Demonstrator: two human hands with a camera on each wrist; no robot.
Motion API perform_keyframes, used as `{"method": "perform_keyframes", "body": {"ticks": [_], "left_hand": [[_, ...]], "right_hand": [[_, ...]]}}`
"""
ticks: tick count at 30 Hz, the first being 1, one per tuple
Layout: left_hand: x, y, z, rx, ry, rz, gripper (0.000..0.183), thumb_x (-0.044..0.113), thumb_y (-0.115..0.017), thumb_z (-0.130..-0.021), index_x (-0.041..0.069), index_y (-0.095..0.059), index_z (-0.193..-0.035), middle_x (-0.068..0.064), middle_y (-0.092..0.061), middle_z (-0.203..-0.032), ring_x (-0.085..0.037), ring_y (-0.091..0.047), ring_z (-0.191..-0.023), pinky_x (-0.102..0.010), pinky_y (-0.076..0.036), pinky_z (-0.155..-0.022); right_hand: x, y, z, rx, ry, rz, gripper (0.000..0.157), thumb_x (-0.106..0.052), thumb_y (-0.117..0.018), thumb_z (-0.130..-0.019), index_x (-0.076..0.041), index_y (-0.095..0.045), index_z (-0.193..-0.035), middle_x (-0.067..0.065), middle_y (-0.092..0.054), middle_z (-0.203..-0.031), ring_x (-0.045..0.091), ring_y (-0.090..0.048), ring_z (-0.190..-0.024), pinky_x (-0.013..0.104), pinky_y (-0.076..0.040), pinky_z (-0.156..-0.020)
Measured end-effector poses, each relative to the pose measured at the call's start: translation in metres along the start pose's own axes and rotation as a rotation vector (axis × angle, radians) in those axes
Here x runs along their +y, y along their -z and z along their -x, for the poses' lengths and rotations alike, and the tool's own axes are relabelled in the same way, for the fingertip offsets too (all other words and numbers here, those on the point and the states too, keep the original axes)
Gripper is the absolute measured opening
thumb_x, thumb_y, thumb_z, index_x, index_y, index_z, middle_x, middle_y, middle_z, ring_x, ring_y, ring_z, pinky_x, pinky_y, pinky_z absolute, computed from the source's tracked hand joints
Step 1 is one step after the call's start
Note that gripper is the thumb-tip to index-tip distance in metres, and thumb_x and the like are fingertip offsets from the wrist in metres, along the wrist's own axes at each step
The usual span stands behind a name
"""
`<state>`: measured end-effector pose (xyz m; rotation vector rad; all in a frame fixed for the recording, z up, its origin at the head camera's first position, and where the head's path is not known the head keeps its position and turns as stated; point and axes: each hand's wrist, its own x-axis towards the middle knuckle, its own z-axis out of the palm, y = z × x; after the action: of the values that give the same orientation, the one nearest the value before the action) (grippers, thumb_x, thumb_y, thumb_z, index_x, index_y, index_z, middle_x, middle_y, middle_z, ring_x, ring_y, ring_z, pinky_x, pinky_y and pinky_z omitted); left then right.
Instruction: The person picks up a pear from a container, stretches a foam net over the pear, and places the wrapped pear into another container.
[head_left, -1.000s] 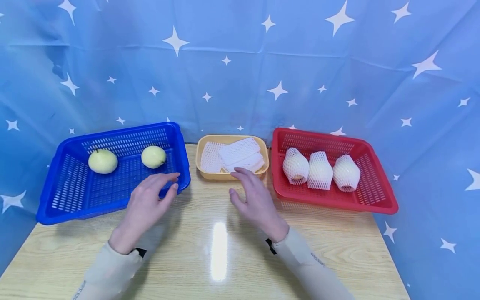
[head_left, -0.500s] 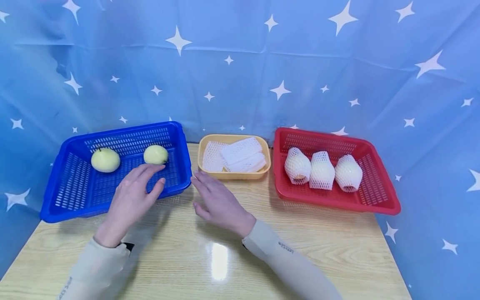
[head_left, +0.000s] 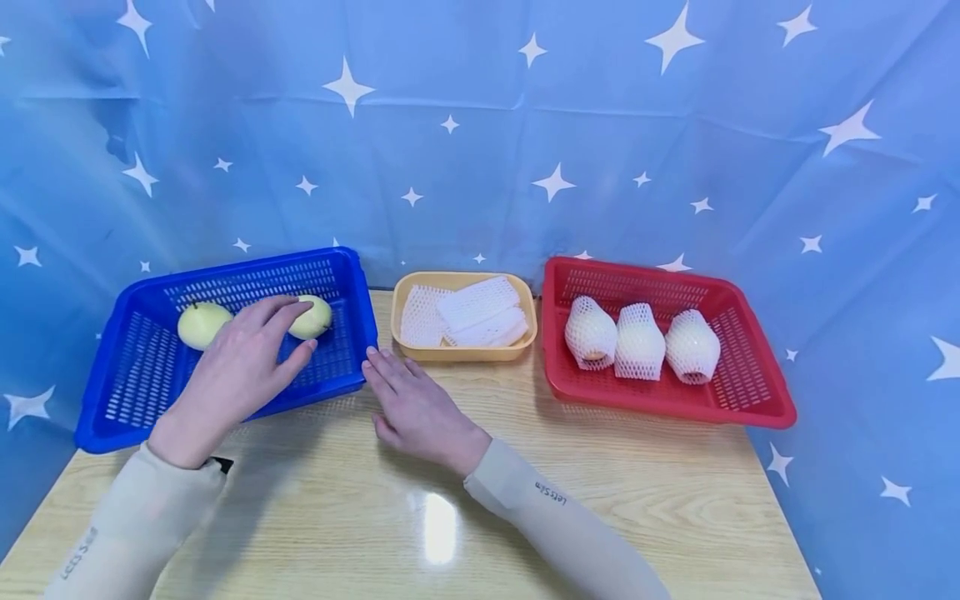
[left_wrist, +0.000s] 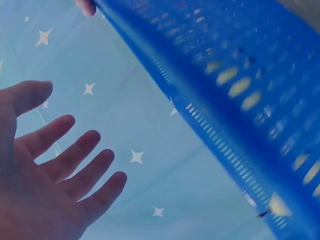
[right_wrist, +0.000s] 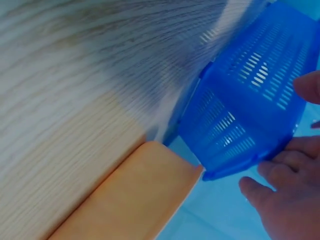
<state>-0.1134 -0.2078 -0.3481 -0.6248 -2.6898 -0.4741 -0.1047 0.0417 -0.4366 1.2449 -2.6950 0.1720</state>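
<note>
Pear (head_left: 317, 317) in the right half of the blue basket (head_left: 330, 385), partly hidden by my left hand (head_left: 236, 362). Over the last second I have brought that hand farther across the basket, up to the fruit, and swung my right hand (head_left: 420, 412) from the yellow tray (head_left: 468, 354), just right of the basket, to the basket's near right corner; the pear lies where it lay. I read the change as a reach for this pear, the basket being steadied. My left fingers arch forward, thumb apart, spread with nothing between them in the left wrist view; whether a tip touches the pear I cannot tell. My right fingers lie extended, tips at the basket's rim. Stem end turned toward the basket's near right corner; the body looks nearly round, so its long axis, probably running from there toward the far left, is weakly marked.
</note>
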Motion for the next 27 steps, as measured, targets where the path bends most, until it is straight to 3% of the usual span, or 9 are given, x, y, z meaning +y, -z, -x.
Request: {"method": "perform_keyframes", "body": {"ticks": [9, 14, 21, 27], "left_hand": [[-0.015, 0.009, -0.032, -0.245, -0.066, -0.110, 0.060, 0.023, -0.078, -0.093, -0.006, -0.056, -0.141, -0.032, -0.052, -0.143, -0.058, -0.042, -0.136, -0.074, -0.039, -0.104], [-0.030, 0.008, -0.050, -0.333, -0.069, -0.153, 0.060, 0.024, -0.076, -0.095, -0.007, -0.055, -0.142, -0.033, -0.050, -0.146, -0.055, -0.044, -0.136, -0.070, -0.039, -0.107], [-0.045, -0.004, -0.070, -0.470, -0.026, -0.204, 0.062, 0.020, -0.076, -0.094, -0.007, -0.052, -0.145, -0.034, -0.044, -0.151, -0.054, -0.038, -0.140, -0.072, -0.033, -0.110], [-0.053, -0.021, -0.078, -0.567, -0.008, -0.240, 0.069, 0.020, -0.081, -0.091, -0.003, -0.049, -0.148, -0.033, -0.039, -0.155, -0.055, -0.031, -0.144, -0.076, -0.027, -0.110]], "right_hand": [[0.000, 0.003, 0.000, -0.017, 0.000, 0.016, 0.070, -0.031, -0.064, -0.101, 0.002, -0.038, -0.157, 0.019, -0.028, -0.166, 0.032, -0.029, -0.153, 0.046, -0.030, -0.122], [-0.003, 0.002, -0.002, -0.039, 0.001, 0.037, 0.068, -0.031, -0.061, -0.103, 0.001, -0.037, -0.158, 0.018, -0.028, -0.167, 0.030, -0.028, -0.154, 0.044, -0.027, -0.124], [-0.001, 0.003, -0.001, -0.030, 0.014, 0.046, 0.069, -0.031, -0.062, -0.102, 0.002, -0.037, -0.157, 0.020, -0.029, -0.166, 0.031, -0.029, -0.153, 0.044, -0.026, -0.124], [-0.001, 0.005, -0.003, -0.050, 0.011, 0.038, 0.070, -0.032, -0.063, -0.102, 0.002, -0.037, -0.158, 0.019, -0.029, -0.166, 0.030, -0.026, -0.154, 0.043, -0.023, -0.124]]}}
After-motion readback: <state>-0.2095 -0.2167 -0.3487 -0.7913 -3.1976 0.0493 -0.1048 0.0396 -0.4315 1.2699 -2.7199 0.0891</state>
